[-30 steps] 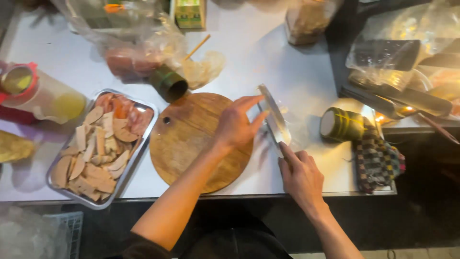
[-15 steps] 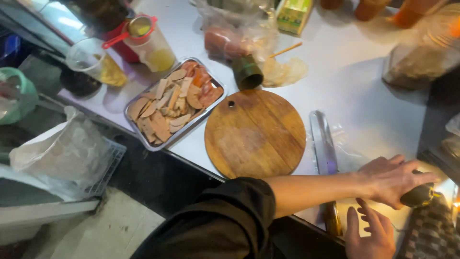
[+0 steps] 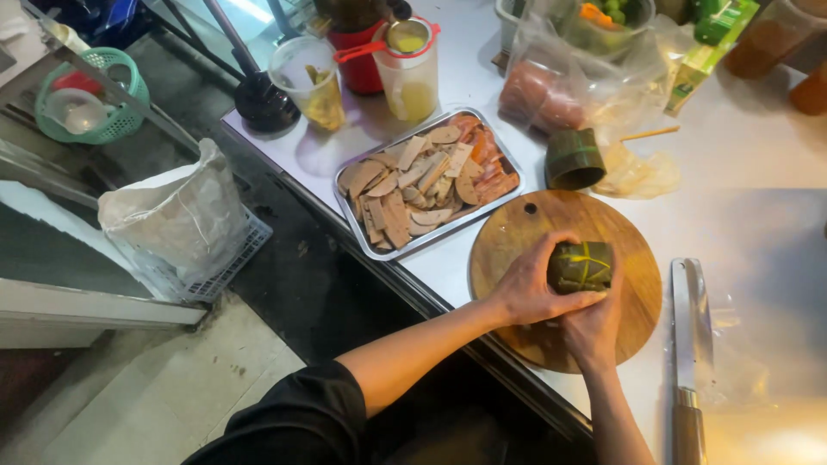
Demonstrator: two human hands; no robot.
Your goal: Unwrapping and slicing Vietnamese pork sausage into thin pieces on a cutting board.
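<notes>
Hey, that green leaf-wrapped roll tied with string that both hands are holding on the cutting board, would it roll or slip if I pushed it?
The leaf-wrapped roll looks cylindrical, so lying on its side it would probably roll across the cutting board. Its leaf looks glossy, perhaps slightly slippery, though the string should add grip. It seems firm: the left hand and right hand barely dent it.

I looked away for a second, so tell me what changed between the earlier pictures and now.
Both hands, the left hand and the right hand, now hold a leaf-wrapped roll over the board, which was bare before. The knife, held a second ago, lies let go to the right of the board. The tray of slices and the other wrapped roll stayed put.
</notes>
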